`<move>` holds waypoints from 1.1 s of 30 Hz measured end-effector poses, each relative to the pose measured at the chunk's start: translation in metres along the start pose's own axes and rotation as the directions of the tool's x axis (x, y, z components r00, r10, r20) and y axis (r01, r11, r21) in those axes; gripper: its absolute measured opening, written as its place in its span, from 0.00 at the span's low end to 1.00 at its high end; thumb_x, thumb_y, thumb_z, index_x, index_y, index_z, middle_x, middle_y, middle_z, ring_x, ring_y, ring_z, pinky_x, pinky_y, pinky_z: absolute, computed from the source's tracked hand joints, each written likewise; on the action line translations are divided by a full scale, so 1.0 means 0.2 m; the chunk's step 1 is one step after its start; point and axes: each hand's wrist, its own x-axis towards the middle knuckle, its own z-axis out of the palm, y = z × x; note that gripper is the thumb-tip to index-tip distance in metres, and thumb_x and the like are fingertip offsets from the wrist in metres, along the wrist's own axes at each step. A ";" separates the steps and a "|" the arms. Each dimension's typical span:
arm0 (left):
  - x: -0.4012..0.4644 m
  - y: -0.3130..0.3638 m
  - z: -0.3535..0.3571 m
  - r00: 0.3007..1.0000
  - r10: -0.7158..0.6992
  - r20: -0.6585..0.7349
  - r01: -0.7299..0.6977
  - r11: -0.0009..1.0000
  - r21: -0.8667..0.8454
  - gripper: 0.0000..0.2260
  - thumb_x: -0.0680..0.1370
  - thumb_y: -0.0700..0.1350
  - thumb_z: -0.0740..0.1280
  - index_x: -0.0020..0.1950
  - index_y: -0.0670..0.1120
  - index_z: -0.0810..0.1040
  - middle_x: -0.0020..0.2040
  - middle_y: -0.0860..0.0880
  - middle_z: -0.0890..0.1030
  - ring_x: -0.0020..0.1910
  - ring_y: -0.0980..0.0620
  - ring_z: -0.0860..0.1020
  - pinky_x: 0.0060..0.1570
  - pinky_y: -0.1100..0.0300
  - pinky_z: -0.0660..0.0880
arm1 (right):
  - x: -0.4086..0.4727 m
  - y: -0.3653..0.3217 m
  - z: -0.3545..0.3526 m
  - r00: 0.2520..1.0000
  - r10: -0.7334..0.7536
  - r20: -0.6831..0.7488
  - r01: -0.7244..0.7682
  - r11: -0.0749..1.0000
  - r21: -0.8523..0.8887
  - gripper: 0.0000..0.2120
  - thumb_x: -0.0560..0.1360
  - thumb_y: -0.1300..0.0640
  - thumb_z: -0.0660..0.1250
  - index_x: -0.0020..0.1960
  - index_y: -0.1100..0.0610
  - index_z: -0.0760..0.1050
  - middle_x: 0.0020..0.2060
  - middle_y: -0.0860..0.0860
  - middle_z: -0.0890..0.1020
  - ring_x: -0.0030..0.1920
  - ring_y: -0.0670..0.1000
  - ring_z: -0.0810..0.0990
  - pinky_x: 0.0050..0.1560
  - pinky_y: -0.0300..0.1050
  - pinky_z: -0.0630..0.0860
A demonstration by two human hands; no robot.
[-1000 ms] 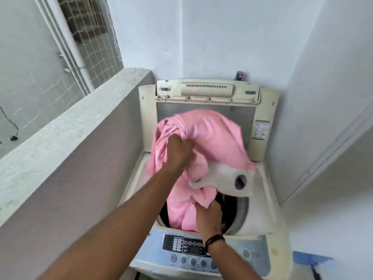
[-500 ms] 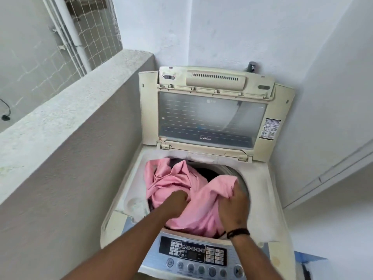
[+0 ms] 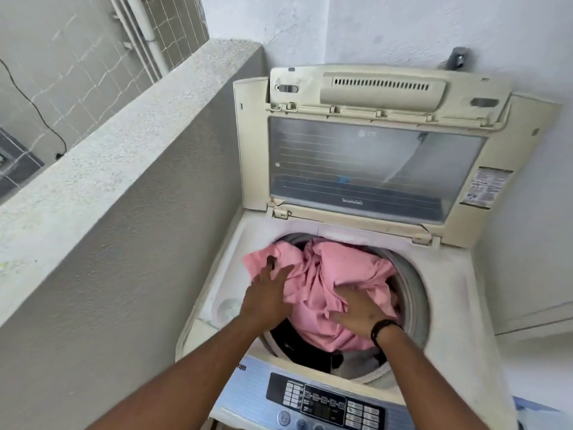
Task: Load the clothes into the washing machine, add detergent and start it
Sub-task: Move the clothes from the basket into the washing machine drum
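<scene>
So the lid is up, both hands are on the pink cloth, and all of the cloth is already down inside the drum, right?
Not quite. In the head view, a corner of the pink cloth lies over the drum's rim at the left, by the left hand. The lid is up, and the right hand is on the cloth too.

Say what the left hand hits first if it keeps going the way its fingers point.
The left hand points up and away toward the drum's far left. First in line is the pink cloth, the corner draped over the drum rim, which its fingertips already touch.
</scene>
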 end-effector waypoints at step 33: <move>0.28 0.08 0.44 0.793 0.105 0.600 -0.280 0.938 0.205 0.22 0.80 0.49 0.59 0.76 0.53 0.65 0.82 0.50 0.54 0.82 0.43 0.45 0.74 0.31 0.49 | 0.29 0.19 0.07 0.995 0.028 -0.094 -0.032 0.998 -0.044 0.40 0.74 0.44 0.68 0.80 0.41 0.51 0.80 0.55 0.54 0.79 0.59 0.54 0.76 0.57 0.60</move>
